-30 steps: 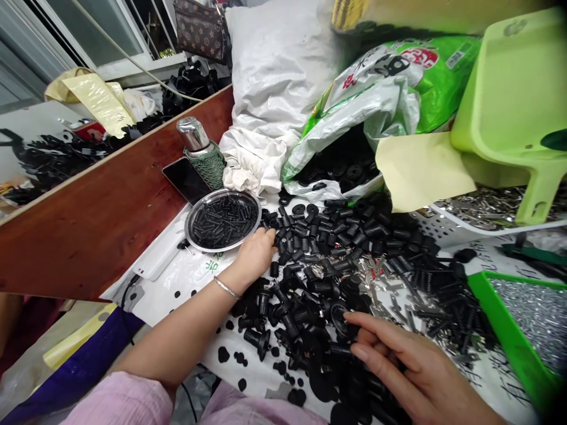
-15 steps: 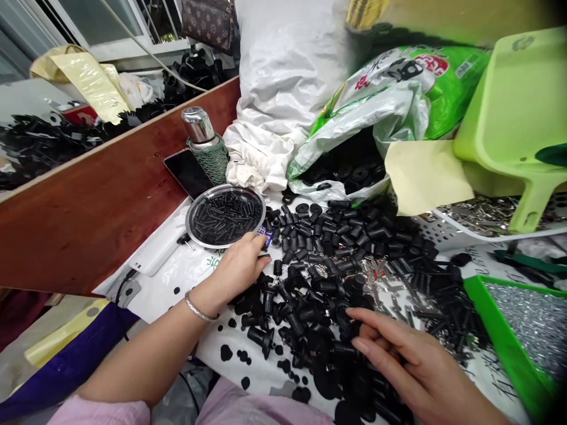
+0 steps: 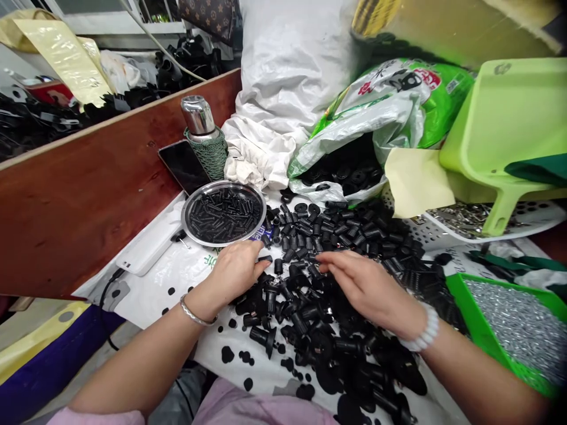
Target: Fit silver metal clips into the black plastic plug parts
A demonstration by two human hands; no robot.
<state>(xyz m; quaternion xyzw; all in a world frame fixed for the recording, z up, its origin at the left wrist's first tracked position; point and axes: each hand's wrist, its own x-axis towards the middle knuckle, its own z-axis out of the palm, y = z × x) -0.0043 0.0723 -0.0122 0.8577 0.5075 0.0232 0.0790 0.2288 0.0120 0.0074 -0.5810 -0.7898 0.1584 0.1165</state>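
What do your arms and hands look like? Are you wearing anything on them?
The left hand and right hand are bare, without gloves. A thin silver bangle circles the left wrist, and a white beaded bracelet circles the right wrist. A pink sleeve shows at the bottom.

Black plastic fittings (image 3: 305, 316) lie heaped under your right fingers (image 3: 341, 264), short tubes (image 3: 295, 245) scattered just past your left fingers (image 3: 250, 255).

Small parts workshop indicated: black plastic parts (image 3: 305, 319) heaped on plastic sheet (image 3: 186, 283), metal bits (image 3: 518, 330) held in green tray (image 3: 469, 319), more parts kept in printed bag (image 3: 425, 124).
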